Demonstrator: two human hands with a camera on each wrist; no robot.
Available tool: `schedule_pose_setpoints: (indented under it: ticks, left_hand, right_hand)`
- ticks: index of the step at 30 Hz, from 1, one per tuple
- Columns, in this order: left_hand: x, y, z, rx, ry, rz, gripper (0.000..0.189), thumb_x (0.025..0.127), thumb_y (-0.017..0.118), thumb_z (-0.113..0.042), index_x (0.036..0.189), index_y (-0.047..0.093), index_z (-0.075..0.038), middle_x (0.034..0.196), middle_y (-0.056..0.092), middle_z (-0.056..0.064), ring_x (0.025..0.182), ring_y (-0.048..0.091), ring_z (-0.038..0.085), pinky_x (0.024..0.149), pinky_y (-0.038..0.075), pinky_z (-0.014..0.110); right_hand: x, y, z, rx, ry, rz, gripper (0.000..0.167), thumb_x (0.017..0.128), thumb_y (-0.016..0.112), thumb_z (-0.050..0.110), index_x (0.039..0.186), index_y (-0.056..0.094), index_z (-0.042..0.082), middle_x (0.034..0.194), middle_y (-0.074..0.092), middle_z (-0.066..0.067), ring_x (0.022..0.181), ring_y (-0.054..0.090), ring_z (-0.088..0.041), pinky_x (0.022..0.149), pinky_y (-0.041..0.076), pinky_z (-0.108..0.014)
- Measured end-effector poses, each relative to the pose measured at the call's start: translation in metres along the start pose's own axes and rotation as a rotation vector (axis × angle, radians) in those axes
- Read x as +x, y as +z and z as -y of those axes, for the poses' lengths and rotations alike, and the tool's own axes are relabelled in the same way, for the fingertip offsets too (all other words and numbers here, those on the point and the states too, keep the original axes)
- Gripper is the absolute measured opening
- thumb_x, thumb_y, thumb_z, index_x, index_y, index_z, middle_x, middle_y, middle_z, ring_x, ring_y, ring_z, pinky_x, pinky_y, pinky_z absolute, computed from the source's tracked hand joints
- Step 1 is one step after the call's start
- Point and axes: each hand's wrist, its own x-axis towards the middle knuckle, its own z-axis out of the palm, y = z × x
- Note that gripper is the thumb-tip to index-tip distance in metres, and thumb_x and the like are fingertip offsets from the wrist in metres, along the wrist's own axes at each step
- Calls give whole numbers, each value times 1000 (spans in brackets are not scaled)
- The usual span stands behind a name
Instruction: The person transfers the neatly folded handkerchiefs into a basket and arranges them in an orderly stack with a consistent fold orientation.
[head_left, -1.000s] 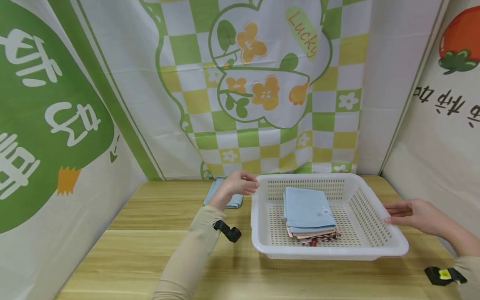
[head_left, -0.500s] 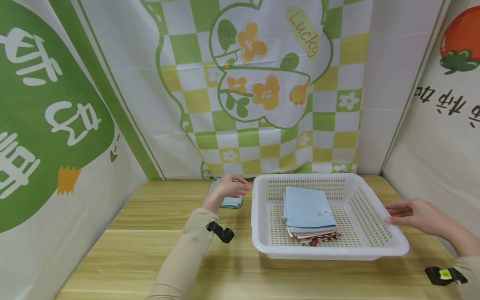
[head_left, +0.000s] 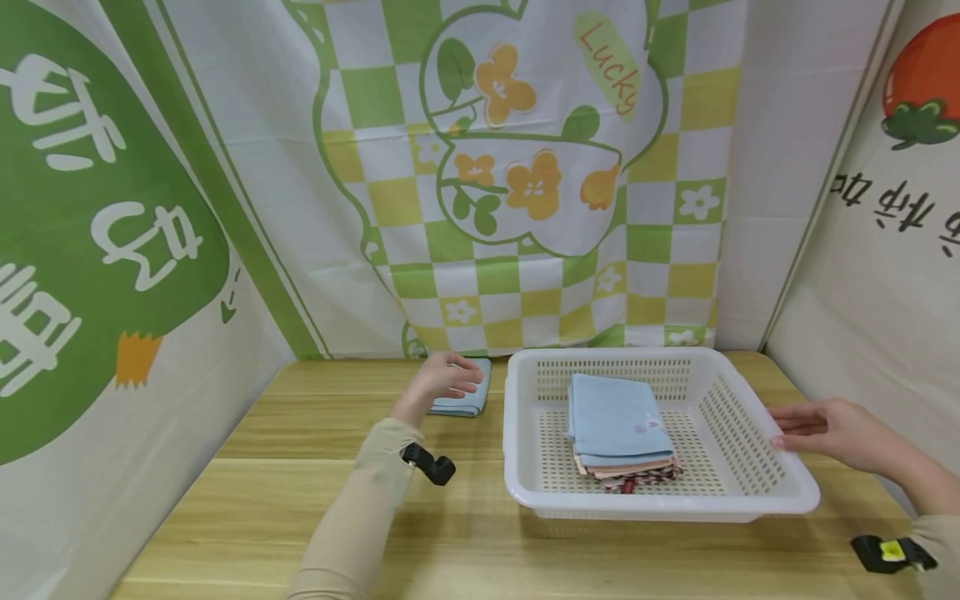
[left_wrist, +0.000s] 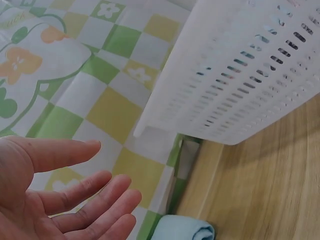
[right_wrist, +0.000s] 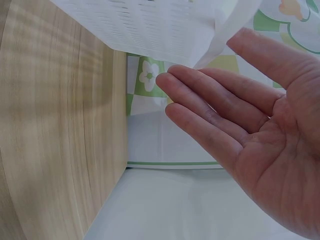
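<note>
A white slotted plastic basket (head_left: 525,500) stands on the table, holding a stack of folded cloths with a light blue cloth (head_left: 618,417) on top. Pink and checked edges show beneath it. Left of the basket my left hand (head_left: 438,383) hovers with relaxed, spread fingers and an empty palm. It partly covers another folded blue cloth (head_left: 474,398), whose rolled edge also shows low in the left wrist view (left_wrist: 182,229). My right hand (head_left: 843,429) is at the basket's right rim, thumb at the edge and fingers extended along the outside, as the right wrist view shows.
The wooden table (head_left: 300,492) carries the basket and the loose cloth. A green and yellow checked curtain (head_left: 555,292) hangs along the back edge, and printed fabric walls (head_left: 862,292) flank both sides. Each wrist wears a small black camera (head_left: 429,463).
My left hand has moved left, away from the basket's left rim, uncovering more of the loose blue cloth's right side. The right hand and basket are practically still.
</note>
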Motion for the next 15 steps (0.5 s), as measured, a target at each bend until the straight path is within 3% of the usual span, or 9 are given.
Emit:
schedule_pose_setpoints:
  ticks: [15]
  left_hand:
    - [9, -20, 22, -23, 8, -39, 34, 89, 66, -18, 118, 59, -2, 116, 63, 19, 105, 63, 34, 93, 51, 44]
  right_hand:
    - [-1, -1, 1, -3, -7, 5, 62, 86, 69, 36, 124, 55, -11, 106, 69, -19, 82, 66, -1, 65, 54, -22]
